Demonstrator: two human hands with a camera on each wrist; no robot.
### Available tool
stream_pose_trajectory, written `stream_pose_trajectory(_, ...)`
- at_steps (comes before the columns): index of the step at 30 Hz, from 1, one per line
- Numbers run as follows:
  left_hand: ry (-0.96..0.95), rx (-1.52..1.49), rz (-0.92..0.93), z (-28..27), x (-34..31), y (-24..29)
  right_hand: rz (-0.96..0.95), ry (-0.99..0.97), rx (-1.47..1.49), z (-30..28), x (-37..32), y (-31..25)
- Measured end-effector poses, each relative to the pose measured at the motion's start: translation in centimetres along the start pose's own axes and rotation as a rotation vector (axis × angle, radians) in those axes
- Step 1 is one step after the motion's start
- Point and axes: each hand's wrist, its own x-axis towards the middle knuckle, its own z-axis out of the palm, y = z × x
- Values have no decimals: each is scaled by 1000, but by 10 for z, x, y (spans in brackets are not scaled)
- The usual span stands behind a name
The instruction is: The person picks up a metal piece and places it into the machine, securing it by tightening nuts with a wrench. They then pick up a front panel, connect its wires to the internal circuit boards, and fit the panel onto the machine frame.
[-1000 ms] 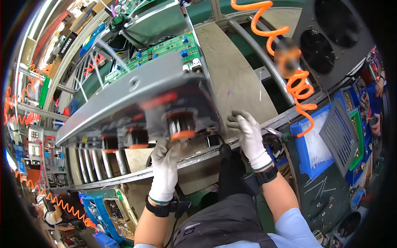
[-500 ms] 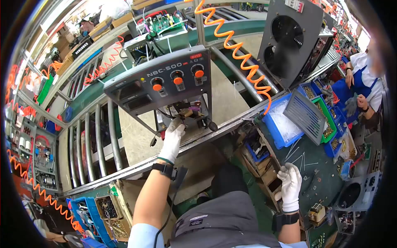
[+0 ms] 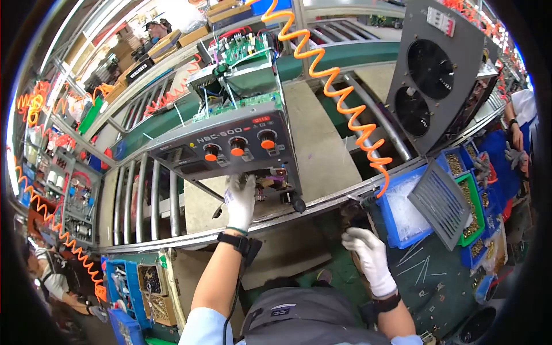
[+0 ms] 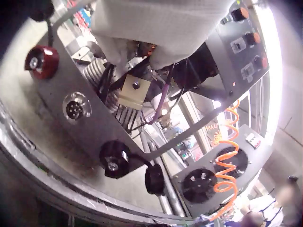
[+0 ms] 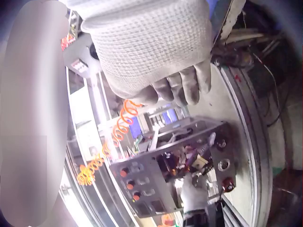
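Observation:
A grey welding machine marked NBC-500 (image 3: 221, 150) stands on the roller line, with three orange-tipped knobs on its front panel. The white-gloved left hand (image 3: 240, 201) reaches into the opening beneath those knobs. In the left wrist view, its fingers go in among wires above a brass-coloured block (image 4: 134, 92); I cannot tell what they hold. Below the block are a round multi-pin socket (image 4: 76, 109), a red terminal (image 4: 45, 62) and a black terminal (image 4: 114, 160). The gloved right hand (image 3: 371, 261) hangs in front of the side bench, fingers loosely bent and holding nothing.
An orange coiled hose (image 3: 339, 95) hangs between the machine and a grey panel with two fans (image 3: 430, 69). On the right bench, a slotted grey plate (image 3: 440, 204) leans across a blue bin (image 3: 402, 215) and a green screw tray (image 3: 476, 214). Metal rollers (image 3: 155, 198) lie left.
The right hand swung from beside the machine to the right bench, then came partway back left. The left hand shifted from the panel's lower edge into the opening. The head view has pulled back.

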Motion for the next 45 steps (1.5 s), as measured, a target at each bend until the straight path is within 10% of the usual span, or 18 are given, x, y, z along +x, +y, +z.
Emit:
stream_pose_trajectory(6,59,267,180,7,16,-12,-184,-387,-424,71,88,11)
stream_pose_trajectory(10,60,276,-16,9,10,-11,-144,-10,-257,93,131,39)
stream_pose_trajectory(16,103,-325,-317,6,10,-57,-97,-80,-306,77,209,33)
stream_pose_trajectory(18,28,-354,-240,-4,13,-36,-95,-371,-341,81,243,39)
stream_pose_trajectory(20,-120,-1037,-388,5,13,-104,-31,-623,-370,96,261,32)
stream_pose_trajectory(21,-215,-276,14,-2,11,-110,175,-572,-349,109,260,25)
stream_pose_trajectory(22,-182,-145,-88,-3,10,-103,374,-523,-326,120,262,21)
stream_pose_trajectory(24,-298,-1507,-742,-1,-1,-141,252,-634,-342,123,288,64)
stream_pose_trajectory(25,-198,-777,-399,-5,-4,-121,140,-726,-348,126,298,91)
stream_pose_trajectory(27,-162,-953,-546,-8,-15,-111,53,-846,-342,127,300,125)
stream_pose_trajectory(40,-107,1015,693,15,13,-196,252,-1096,-18,120,302,132)
stream_pose_trajectory(45,-328,789,378,-2,15,-138,140,-1053,24,121,296,125)
